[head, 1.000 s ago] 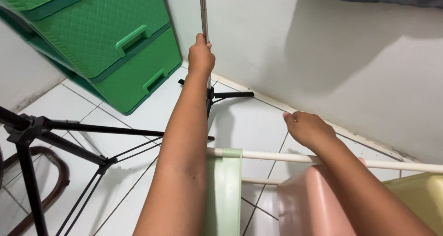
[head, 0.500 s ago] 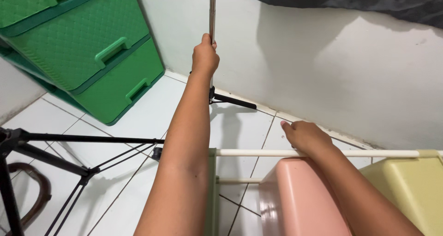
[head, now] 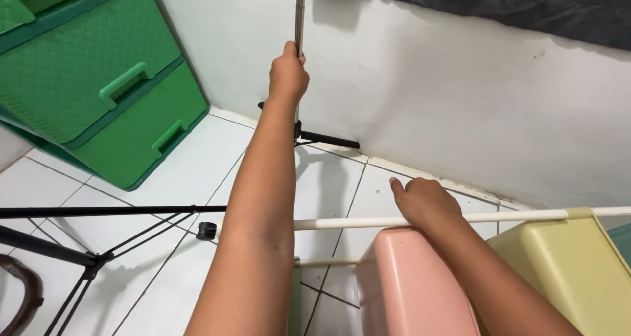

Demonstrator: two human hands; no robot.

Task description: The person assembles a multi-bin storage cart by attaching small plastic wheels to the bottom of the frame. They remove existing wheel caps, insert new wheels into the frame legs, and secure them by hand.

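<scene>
Metal pole [head: 300,14] of a stand rises upright close to the white wall [head: 460,93], its black tripod feet [head: 322,137] spread on the tiled floor [head: 197,172] below; the left hand [head: 287,75] is wrapped around the pole, fingers curled fully closed on it, arm stretched forward; the right hand [head: 424,201] rests on a white rail [head: 342,222] of a rack, fingers loosely bent over it, and whether they grip it cannot be told; under the rail sit a pink bin [head: 414,290] and, to its right, a yellow bin [head: 565,270]; a green drawer cabinet [head: 98,80] stands at the upper left, and a black tripod [head: 98,244] spreads over the floor at the lower left; compared with half a second ago, the left hand keeps the same grasp on the pole, the right hand has slid slightly left along the rail, and the view has shifted so the cabinet sits further left and a dark cloth [head: 493,7] on the wall shows more
</scene>
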